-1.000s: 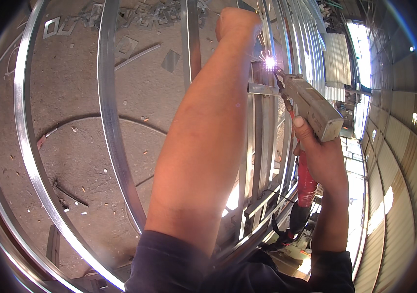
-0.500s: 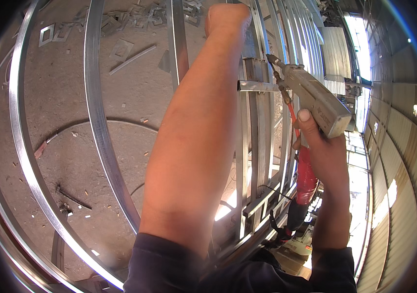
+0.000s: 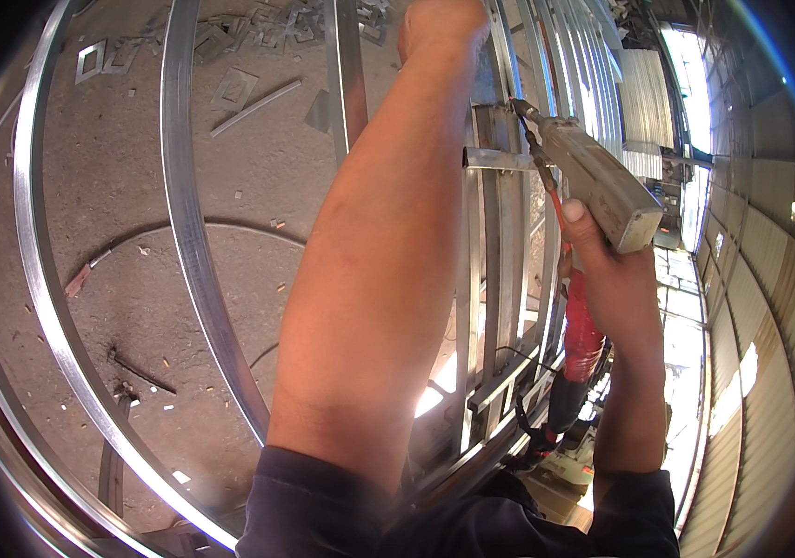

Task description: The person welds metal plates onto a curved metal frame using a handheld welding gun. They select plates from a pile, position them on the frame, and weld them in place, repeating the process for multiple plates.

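Two hands work at a frame of thin metal bars (image 3: 500,279) that stands over a dusty concrete floor (image 3: 258,167). The right hand (image 3: 616,279) has its grip closed around the handle of a beige welding torch (image 3: 593,181), whose tip sits right against the joint where a short horizontal crosspiece (image 3: 500,160) meets an upright bar. The left hand (image 3: 439,28) is raised to the top of the frame, fist-like and against a bar, but whether its grip actually closes on the metal cannot be told from here.

The chief hazard, as I judge it, is the bare left forearm, which passes just beside the joint: sparks or hot metal could reach the skin. If the left hand only rests there, the frame may shift and the tip slip off the seam. The red-wrapped cable (image 3: 581,339) hangs near the lower bars and could snag. Metal offcuts (image 3: 258,93) on the floor could trip a foot.
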{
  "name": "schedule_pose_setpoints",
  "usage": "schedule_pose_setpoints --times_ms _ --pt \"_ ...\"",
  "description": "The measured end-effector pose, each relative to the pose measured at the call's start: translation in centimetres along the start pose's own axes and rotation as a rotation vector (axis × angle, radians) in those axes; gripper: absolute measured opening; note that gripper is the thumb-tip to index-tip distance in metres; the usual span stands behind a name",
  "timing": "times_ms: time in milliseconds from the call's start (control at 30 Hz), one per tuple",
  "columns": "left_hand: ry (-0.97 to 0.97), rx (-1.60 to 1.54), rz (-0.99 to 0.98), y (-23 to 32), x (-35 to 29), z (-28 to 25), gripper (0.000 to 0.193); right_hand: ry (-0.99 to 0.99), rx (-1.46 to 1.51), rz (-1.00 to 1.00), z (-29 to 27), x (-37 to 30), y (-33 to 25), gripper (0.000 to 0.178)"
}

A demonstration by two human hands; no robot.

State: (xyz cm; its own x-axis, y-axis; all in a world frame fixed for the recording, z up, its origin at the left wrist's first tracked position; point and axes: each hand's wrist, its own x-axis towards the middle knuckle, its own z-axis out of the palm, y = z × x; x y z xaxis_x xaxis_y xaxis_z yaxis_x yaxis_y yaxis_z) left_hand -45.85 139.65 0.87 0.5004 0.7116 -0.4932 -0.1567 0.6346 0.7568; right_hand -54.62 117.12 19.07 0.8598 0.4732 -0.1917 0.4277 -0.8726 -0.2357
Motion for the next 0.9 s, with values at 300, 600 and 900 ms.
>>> schedule_pose_setpoints --times_ms 300,600,900 --pt "-0.004 -0.016 0.027 -0.6 0.7 0.3 0.029 -0.007 -0.04 0.008 0.3 -0.1 -0.4 0.059" --pt "-0.021 -0.053 0.043 -1.0 1.0 0.5 0.027 -0.011 -0.039 0.004 0.2 -0.2 0.1 0.062" --pt "-0.045 -0.128 0.07 -1.8 1.8 1.1 0.026 -0.022 -0.043 0.027 -0.2 -0.6 -0.1 0.063"
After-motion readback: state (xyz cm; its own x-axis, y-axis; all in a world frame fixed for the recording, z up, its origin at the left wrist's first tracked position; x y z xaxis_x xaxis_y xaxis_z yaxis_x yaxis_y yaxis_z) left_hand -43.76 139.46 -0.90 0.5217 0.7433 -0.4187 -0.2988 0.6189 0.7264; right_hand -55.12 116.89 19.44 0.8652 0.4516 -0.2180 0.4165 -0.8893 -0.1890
